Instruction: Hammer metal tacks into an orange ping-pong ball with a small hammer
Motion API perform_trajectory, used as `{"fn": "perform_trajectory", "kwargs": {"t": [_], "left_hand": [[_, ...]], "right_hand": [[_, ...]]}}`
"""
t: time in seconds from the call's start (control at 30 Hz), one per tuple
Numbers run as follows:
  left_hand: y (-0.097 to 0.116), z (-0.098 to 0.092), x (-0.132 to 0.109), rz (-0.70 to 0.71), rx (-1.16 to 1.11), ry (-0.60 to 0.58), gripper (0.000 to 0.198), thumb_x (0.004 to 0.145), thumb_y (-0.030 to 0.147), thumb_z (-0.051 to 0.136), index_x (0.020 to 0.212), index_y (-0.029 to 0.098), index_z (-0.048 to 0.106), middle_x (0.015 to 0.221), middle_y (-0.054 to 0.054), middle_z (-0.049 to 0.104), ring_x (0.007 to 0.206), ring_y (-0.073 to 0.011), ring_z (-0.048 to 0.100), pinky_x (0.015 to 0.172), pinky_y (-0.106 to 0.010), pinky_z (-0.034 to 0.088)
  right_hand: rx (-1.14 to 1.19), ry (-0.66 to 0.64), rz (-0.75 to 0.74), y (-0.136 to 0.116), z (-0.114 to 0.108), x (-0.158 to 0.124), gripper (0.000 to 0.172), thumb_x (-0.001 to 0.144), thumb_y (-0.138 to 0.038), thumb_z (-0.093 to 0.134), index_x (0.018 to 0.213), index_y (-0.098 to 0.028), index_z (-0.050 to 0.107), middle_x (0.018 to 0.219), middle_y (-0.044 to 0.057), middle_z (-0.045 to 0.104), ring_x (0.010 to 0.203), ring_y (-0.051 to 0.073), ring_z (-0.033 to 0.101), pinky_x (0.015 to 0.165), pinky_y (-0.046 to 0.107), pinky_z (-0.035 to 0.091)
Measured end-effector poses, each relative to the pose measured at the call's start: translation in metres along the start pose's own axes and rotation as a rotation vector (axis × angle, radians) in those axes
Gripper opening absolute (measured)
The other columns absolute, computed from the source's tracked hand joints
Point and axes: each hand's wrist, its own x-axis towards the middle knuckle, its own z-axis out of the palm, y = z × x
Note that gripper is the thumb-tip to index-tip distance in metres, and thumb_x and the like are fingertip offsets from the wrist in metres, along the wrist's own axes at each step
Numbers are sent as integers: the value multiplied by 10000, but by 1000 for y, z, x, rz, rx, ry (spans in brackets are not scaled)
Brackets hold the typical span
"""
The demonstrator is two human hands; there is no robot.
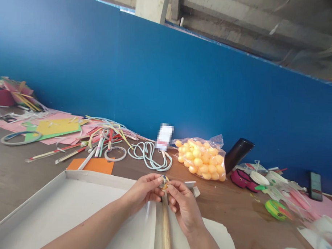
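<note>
Both hands meet in the middle of the view around a small round silver-and-yellow object, too small to identify. My left hand pinches its left side between thumb and forefinger. On the right side, my right hand has its thumb and fingertips closed on the object's edge. A pale wooden stick runs from just under the fingers toward my body; whether it joins the object I cannot tell. Below my left arm lies a shallow white box or lid, and white sheet material extends under my right wrist.
A clear bag of orange balls, a black cylinder and a coiled pale-blue cord lie beyond. Craft strips and coloured paper cover the left. At right are a green tape measure-like item and a phone. A blue partition stands behind.
</note>
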Motion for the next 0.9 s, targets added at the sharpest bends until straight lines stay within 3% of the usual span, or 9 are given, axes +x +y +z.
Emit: {"fn": "perform_trajectory", "kwargs": {"t": [0.9], "left_hand": [[0, 1, 0, -19, 13, 0, 236, 766, 339, 638, 860, 125, 604, 735, -46, 620, 658, -101, 607, 583, -192, 492]], "right_hand": [[13, -1, 2, -1, -1, 1, 130, 723, -260, 725, 769, -150, 673, 486, -55, 478, 434, 34, 330, 377, 144, 252]]}}
